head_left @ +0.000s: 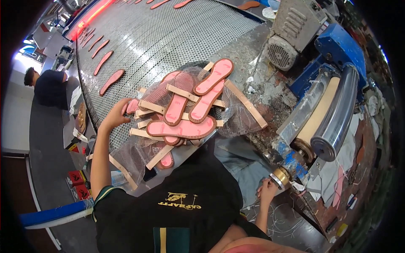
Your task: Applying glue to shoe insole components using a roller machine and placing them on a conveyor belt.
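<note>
A heap of pink insoles (181, 127) with brown stitched rims and beige straps (154, 105) lies before me, with clear mesh plastic (126, 157) among and under them. My left hand (114, 116) is at the heap's left side. Its thumb and fingers are apart, and the fingertips reach the end of one pink insole (132, 106). Low on the right, my right hand (266, 190) has its fingers curled in beside a brass collar (280, 178) on the roller machine's end. What lies inside those fingers, if anything, is hidden.
A metal mesh conveyor (147, 46) carries a row of separate insoles (112, 82) under a red glow. On the right stand a steel roller (337, 114) with a blue housing (344, 44) and a grey motor (282, 52). Another person (49, 86) sits far left.
</note>
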Demonstrator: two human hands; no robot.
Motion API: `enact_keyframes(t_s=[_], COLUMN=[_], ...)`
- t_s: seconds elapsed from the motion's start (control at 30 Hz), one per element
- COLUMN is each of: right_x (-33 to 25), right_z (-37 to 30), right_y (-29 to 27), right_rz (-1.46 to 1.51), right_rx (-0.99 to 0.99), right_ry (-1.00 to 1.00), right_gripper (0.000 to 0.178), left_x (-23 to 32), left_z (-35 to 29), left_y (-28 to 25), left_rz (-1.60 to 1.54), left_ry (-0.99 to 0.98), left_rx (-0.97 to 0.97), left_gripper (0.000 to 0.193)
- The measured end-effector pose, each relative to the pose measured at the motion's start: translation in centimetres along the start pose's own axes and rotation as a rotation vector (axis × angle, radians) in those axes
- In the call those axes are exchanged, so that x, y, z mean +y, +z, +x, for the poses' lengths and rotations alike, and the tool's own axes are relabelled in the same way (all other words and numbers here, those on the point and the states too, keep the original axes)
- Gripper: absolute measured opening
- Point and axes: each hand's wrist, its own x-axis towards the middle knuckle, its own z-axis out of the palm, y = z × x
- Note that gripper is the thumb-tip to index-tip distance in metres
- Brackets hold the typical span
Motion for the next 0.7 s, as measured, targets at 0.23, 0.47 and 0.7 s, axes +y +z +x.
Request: enact_keyframes(t_s=[0.23,0.47,0.7], right_x=[2.3,0.9,0.2], right_z=[0.4,-0.4,-0.6], right_y=[-0.9,-0.5,-0.8], right_rz=[0.045,0.064,0.007], right_rx=[-0.016,-0.006,-0.025], right_ry=[-0.067,-0.047,0.023], right_gripper=[0.022,0.023,0.023], left_x=[0.8,-1.5,5.8], left_z=[3.2,0.9,1.9], left_y=[1.8,-2.7,-8.4], left_rz=[0.442,-0.001,-0.496], left_ry=[0.094,0.014,0.138], left_rx=[-0.118,0.146,0.368], left_gripper=[0.048,0.044,0.029])
